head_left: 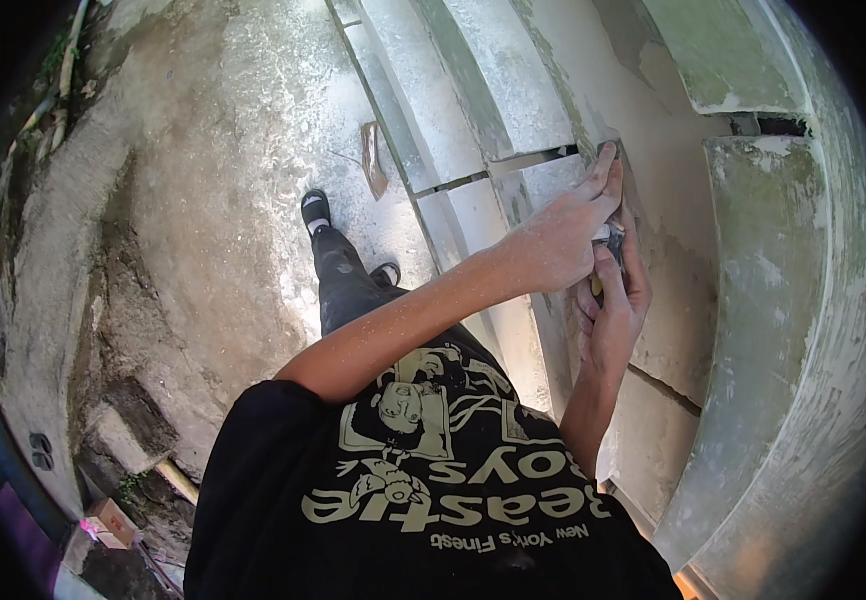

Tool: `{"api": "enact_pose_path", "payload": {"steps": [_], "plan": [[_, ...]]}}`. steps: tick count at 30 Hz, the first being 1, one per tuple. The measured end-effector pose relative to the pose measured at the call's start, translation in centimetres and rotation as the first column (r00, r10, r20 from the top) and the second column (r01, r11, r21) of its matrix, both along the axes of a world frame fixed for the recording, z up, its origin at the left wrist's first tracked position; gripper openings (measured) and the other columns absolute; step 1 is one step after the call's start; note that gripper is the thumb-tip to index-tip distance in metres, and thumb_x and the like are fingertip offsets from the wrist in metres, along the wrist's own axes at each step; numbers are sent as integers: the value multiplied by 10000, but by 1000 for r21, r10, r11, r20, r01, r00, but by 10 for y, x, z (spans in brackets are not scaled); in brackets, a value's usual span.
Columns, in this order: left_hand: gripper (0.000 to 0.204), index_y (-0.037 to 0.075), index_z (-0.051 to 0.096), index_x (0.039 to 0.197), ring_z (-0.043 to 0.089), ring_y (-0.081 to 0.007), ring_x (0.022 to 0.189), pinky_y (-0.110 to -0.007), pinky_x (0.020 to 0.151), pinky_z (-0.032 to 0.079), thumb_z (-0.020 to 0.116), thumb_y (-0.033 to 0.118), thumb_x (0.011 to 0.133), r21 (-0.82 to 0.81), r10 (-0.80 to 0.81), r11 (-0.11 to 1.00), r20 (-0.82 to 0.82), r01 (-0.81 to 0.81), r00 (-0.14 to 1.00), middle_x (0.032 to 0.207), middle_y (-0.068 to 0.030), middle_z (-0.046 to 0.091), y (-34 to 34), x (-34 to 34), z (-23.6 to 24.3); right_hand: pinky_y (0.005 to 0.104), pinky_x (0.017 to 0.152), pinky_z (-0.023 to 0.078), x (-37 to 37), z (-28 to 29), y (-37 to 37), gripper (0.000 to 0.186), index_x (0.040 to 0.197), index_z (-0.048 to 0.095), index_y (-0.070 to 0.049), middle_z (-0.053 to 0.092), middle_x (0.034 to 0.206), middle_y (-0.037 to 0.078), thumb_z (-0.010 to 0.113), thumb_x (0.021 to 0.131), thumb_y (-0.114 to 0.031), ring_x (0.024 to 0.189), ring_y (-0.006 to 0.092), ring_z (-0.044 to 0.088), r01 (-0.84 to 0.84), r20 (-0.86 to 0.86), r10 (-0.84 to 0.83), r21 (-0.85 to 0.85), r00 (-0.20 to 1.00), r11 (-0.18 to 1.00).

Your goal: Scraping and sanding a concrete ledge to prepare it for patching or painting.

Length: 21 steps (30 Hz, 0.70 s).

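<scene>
My left hand reaches across from the left, its fingers stretched out against a pale, plastered concrete surface. Just below it, my right hand is closed around a small hand tool. Only a grey-and-white part of the tool and a bit of yellow show between the hands; its exact kind is hidden by the fingers. The two hands are close together, and the left palm lies right by the tool. Pale dust covers both hands and the left forearm.
Long grey-green concrete ledges run beside the hands, with dark gaps between sections. A curved concrete slab rises at the right. On the rough floor lies a piece of wood, near my sandalled foot. A cardboard box sits lower left.
</scene>
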<state>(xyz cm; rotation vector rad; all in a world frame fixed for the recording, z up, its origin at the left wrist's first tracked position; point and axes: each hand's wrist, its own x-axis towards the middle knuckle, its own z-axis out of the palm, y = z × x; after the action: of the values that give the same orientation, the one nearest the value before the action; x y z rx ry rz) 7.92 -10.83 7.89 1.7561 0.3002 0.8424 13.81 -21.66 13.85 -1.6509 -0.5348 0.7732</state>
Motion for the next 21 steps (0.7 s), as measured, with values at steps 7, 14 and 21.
{"api": "enact_pose_path", "payload": {"steps": [7,14,21], "plan": [[756,-138,248,1478,308,-511,1404,-452,1163,334,536,-51,784,37,47,998,3,-48,999,1584,-364,137,-3,-3,1,193,428,221,-7,4,3,492,1448,516,-28,534,764,-71,608,966,-61,515,-9,323,54,60,-51,-64,997,996],[803,-114,185,1509,349,-520,1374,-455,1146,351,513,-79,777,23,38,999,-17,-37,999,1586,-359,137,15,-1,-1,193,440,231,3,-1,18,480,1434,521,-4,544,791,-56,606,964,-51,526,-7,341,2,-11,-2,-18,1000,1000],[816,-100,148,1523,375,-540,1330,-466,1112,372,501,-62,789,19,69,997,-1,-69,998,1566,-393,143,14,2,-3,195,441,231,-4,0,12,464,1424,536,-10,549,789,-62,583,963,-26,533,-7,339,28,73,-21,-86,997,996]]}}
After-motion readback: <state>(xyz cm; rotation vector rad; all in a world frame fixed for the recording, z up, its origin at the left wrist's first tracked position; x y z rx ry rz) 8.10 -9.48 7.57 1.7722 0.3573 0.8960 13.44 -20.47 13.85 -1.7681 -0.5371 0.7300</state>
